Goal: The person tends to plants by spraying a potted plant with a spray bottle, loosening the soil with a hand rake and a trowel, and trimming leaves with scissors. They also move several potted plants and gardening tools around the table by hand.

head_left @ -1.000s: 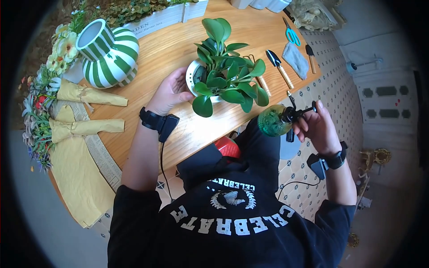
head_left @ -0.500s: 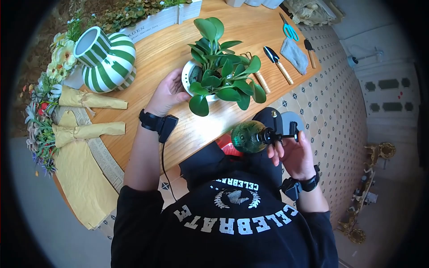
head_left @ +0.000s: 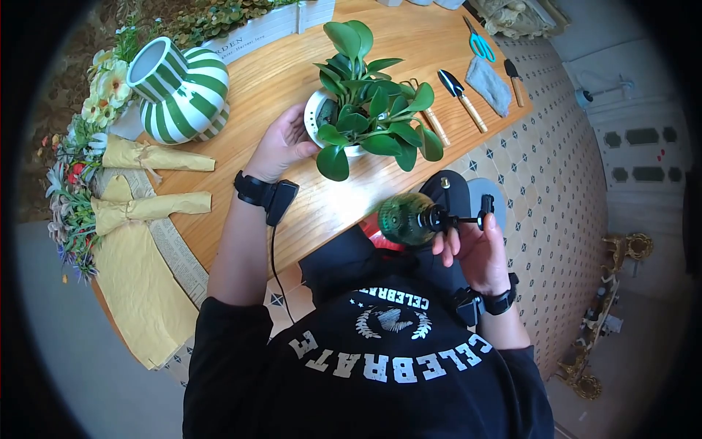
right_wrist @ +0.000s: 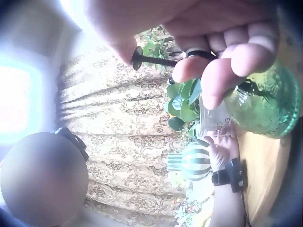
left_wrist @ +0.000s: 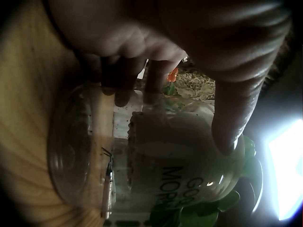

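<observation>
A leafy green potted plant (head_left: pixel 373 121) stands on the wooden table, its white inner pot (left_wrist: pixel 161 146) set inside a clear outer container (left_wrist: pixel 71 142). My left hand (head_left: pixel 279 150) holds the container from the left side, thumb on the near side and fingers behind it. Lettering shows on the container in the left wrist view. In front of the table edge, my right hand (head_left: pixel 482 256) grips a green glass spray bottle (head_left: pixel 401 219) by its black pump top. The thumb is at the plunger knob (right_wrist: pixel 137 58), with the other fingers curled round the neck.
Behind the left arm stand a green-striped vase (head_left: pixel 183 95) and paper-wrapped flower bunches (head_left: pixel 146 212). To the right lie a hand rake (head_left: pixel 436 128), a trowel (head_left: pixel 464 102), a grey cloth (head_left: pixel 488 84), scissors (head_left: pixel 480 44) and a small shovel (head_left: pixel 515 80). A white planter (head_left: pixel 256 36) is at the back.
My right hand has brought the spray bottle leftward and closer to my body, in front of the table edge. The left hand stays on the plant's container.
</observation>
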`<action>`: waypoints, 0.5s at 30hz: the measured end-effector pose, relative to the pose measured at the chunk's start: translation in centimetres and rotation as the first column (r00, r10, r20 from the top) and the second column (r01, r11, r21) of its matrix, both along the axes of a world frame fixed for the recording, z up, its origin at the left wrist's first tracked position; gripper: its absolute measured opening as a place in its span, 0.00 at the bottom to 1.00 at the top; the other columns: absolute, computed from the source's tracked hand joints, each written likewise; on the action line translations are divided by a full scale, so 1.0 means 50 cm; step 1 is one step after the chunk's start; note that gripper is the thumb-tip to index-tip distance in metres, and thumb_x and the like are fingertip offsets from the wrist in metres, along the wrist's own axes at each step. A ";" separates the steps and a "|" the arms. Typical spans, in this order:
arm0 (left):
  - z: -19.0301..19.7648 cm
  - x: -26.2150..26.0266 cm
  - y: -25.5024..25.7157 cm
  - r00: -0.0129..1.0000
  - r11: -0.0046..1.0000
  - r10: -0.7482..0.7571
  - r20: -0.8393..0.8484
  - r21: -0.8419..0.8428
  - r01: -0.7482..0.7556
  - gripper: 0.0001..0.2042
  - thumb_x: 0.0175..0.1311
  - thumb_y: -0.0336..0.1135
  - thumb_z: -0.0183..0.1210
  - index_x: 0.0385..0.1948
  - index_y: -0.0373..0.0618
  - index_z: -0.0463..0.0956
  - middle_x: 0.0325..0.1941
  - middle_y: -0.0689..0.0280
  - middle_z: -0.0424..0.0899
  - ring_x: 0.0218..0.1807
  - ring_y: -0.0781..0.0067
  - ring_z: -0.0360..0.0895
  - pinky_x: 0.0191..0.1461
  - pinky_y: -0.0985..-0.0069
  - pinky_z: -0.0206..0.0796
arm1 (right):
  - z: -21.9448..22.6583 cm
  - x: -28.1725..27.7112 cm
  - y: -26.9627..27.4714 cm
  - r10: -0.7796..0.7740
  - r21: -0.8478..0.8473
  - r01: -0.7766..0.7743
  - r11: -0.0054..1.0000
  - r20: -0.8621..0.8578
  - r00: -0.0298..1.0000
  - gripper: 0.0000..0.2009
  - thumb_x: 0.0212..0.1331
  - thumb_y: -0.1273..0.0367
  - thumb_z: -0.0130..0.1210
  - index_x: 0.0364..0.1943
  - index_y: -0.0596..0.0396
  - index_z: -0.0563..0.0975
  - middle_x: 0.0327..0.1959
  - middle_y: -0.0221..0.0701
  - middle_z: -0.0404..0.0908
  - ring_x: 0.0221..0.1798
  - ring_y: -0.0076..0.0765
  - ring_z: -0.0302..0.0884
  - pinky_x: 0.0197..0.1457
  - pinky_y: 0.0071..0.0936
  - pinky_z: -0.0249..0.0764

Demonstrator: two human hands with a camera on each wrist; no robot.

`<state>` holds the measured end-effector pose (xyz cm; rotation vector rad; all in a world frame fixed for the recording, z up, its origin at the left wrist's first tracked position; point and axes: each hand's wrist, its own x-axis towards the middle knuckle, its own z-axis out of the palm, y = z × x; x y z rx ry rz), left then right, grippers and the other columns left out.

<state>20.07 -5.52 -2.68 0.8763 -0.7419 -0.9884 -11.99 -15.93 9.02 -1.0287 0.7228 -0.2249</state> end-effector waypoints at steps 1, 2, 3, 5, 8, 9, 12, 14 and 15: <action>0.000 0.000 0.002 1.000 1.000 -0.003 0.003 0.003 0.003 0.46 0.38 0.46 0.75 0.60 0.36 0.59 0.58 0.61 0.70 0.61 0.68 0.66 0.66 0.70 0.56 | 0.006 0.002 -0.004 0.016 -0.090 -0.018 0.996 -0.020 1.000 0.28 0.61 0.44 0.42 0.21 0.57 0.72 0.27 0.40 0.79 0.24 0.26 0.71 0.32 0.19 0.67; 0.001 0.001 0.003 1.000 1.000 -0.002 0.012 0.005 0.002 0.46 0.39 0.47 0.74 0.60 0.36 0.58 0.58 0.60 0.70 0.61 0.68 0.66 0.66 0.70 0.56 | 0.014 0.001 -0.012 0.028 -0.178 -0.035 0.983 -0.044 0.999 0.28 0.62 0.45 0.42 0.20 0.56 0.72 0.26 0.39 0.79 0.23 0.25 0.71 0.31 0.18 0.67; 0.002 0.003 0.002 1.000 1.000 -0.003 0.019 0.007 0.003 0.46 0.39 0.47 0.74 0.60 0.36 0.58 0.58 0.60 0.69 0.61 0.68 0.66 0.66 0.70 0.56 | 0.020 0.002 -0.019 0.035 -0.265 -0.053 0.963 -0.070 0.997 0.27 0.62 0.46 0.43 0.19 0.56 0.71 0.25 0.38 0.79 0.23 0.24 0.71 0.30 0.18 0.66; -0.004 0.000 -0.001 1.000 1.000 -0.008 0.017 0.006 0.008 0.46 0.39 0.47 0.74 0.61 0.35 0.57 0.58 0.59 0.69 0.61 0.67 0.66 0.66 0.70 0.56 | 0.022 0.001 -0.029 -0.002 -0.318 -0.043 0.947 -0.139 0.990 0.25 0.63 0.49 0.45 0.17 0.54 0.70 0.20 0.34 0.77 0.20 0.22 0.69 0.27 0.16 0.64; -0.010 0.003 -0.003 1.000 1.000 -0.002 0.011 0.003 0.002 0.47 0.39 0.48 0.74 0.61 0.34 0.56 0.58 0.59 0.69 0.61 0.67 0.66 0.66 0.70 0.56 | 0.013 0.000 -0.035 -0.091 -0.280 0.049 0.959 -0.140 0.986 0.24 0.64 0.50 0.45 0.16 0.52 0.68 0.19 0.33 0.75 0.20 0.21 0.68 0.26 0.16 0.63; -0.009 0.002 -0.002 1.000 1.000 0.001 0.015 0.008 -0.001 0.48 0.39 0.48 0.74 0.61 0.34 0.56 0.58 0.59 0.69 0.61 0.67 0.66 0.67 0.70 0.55 | 0.010 0.001 -0.035 -0.135 -0.223 0.109 0.969 -0.104 0.985 0.24 0.64 0.51 0.44 0.16 0.52 0.68 0.19 0.33 0.75 0.20 0.21 0.68 0.25 0.16 0.63; -0.008 0.001 0.000 0.999 0.999 0.020 0.035 0.028 -0.021 0.49 0.38 0.49 0.74 0.61 0.34 0.56 0.58 0.59 0.69 0.61 0.67 0.67 0.67 0.70 0.55 | 0.007 0.007 -0.035 -0.253 -0.110 0.246 0.963 -0.052 0.966 0.24 0.65 0.51 0.42 0.15 0.51 0.68 0.18 0.32 0.74 0.19 0.21 0.67 0.25 0.17 0.62; -0.007 -0.001 0.001 0.999 0.999 0.025 0.041 0.037 -0.027 0.49 0.38 0.50 0.74 0.61 0.34 0.56 0.58 0.59 0.69 0.61 0.67 0.67 0.66 0.70 0.55 | -0.002 0.001 -0.048 -0.162 -0.240 0.129 0.962 -0.125 0.979 0.25 0.65 0.50 0.42 0.16 0.51 0.68 0.18 0.32 0.74 0.19 0.22 0.67 0.24 0.17 0.62; -0.006 -0.002 0.001 0.999 0.999 0.025 0.040 0.037 -0.026 0.49 0.38 0.50 0.74 0.61 0.34 0.56 0.58 0.59 0.69 0.61 0.67 0.67 0.66 0.70 0.56 | -0.009 -0.002 -0.058 -0.119 -0.301 0.065 0.951 -0.164 0.979 0.25 0.65 0.49 0.42 0.16 0.51 0.68 0.18 0.32 0.74 0.19 0.22 0.67 0.24 0.17 0.62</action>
